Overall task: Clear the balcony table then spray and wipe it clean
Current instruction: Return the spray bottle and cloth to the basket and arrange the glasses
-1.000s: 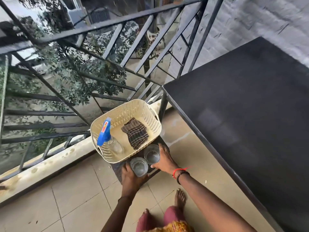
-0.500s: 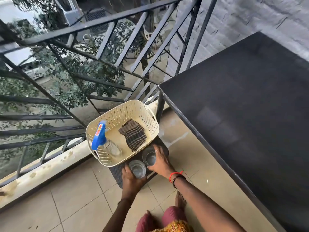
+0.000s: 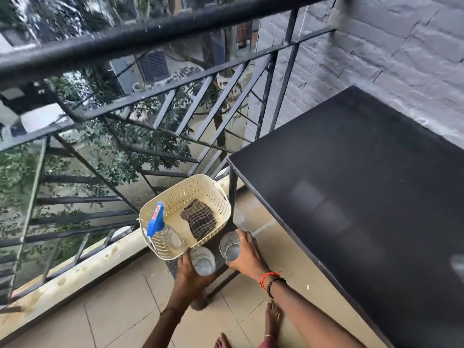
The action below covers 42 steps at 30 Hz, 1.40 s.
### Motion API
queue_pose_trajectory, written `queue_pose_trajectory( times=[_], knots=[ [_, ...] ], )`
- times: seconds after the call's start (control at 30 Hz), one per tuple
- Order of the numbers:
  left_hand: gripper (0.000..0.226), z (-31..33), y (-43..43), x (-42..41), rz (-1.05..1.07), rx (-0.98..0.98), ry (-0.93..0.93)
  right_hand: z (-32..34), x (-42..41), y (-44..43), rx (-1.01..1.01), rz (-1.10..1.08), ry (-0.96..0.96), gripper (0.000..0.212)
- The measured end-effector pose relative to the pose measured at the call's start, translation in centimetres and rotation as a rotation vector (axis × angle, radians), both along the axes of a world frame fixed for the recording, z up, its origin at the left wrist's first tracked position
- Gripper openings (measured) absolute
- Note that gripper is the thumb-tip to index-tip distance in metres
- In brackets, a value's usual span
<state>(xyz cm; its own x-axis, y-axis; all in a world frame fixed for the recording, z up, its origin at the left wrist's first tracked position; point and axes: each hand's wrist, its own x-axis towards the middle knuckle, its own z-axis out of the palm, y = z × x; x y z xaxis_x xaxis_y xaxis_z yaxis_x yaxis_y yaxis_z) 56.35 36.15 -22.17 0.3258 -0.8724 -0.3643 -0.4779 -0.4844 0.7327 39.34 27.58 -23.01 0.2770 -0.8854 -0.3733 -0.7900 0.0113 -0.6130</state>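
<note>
The black balcony table (image 3: 351,192) fills the right side, its top bare. Low beside its left leg stands a small dark stool (image 3: 221,280). On it sits a cream perforated basket (image 3: 175,197) holding a spray bottle (image 3: 163,229) with a blue trigger head and a folded brown striped cloth (image 3: 199,219). Two clear drinking glasses stand on the stool in front of the basket. My left hand (image 3: 187,275) wraps the left glass (image 3: 203,261). My right hand (image 3: 247,254) wraps the right glass (image 3: 229,246).
A black metal railing (image 3: 155,33) runs along the left and back, above a pale concrete kerb (image 3: 75,277). A grey brick wall (image 3: 401,46) stands behind the table. The floor is beige tile (image 3: 120,320). My bare feet show at the bottom edge.
The view has tilted up and pulled back, showing more railing. Both hands stay on the two glasses on the stool, much as before.
</note>
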Motion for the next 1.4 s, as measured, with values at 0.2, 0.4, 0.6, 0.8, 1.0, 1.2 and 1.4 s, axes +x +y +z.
queue_pose_trajectory(
  times=[0.2, 0.4, 0.6, 0.8, 1.0, 1.2, 1.4],
  knots=[
    [0.111, 6.6, -1.4, 0.2, -0.083, -0.074, 0.017, 6.6, -1.0, 0.3, -0.059, 0.004, -0.055, 0.099],
    [0.086, 12.4, -4.3, -0.9, -0.13, -0.2, 0.072, 12.2, -2.5, -0.3, -0.11, -0.046, -0.133, 0.093],
    [0.076, 18.0, -8.3, -3.5, -0.211, -0.295, 0.043, 18.6, -6.8, -1.9, -0.228, -0.137, -0.15, 0.092],
    [0.086, 22.7, -13.1, -9.7, -0.455, -0.369, 0.036, 23.2, -14.7, -2.8, -0.286, -0.331, -0.155, 0.099],
    [0.088, 24.7, -17.9, -18.4, -0.594, -0.371, 0.074, 27.1, -25.7, -2.9, -0.352, -0.543, -0.077, 0.099],
    [0.085, 26.3, -21.3, -29.7, -0.752, -0.353, 0.102, 29.1, -39.1, -1.7, -0.388, -0.786, 0.019, 0.098],
    [0.092, 25.5, -24.7, -43.4, -0.913, -0.273, 0.149, 29.0, -53.9, 0.5, -0.382, -1.037, 0.092, 0.099]
  ],
)
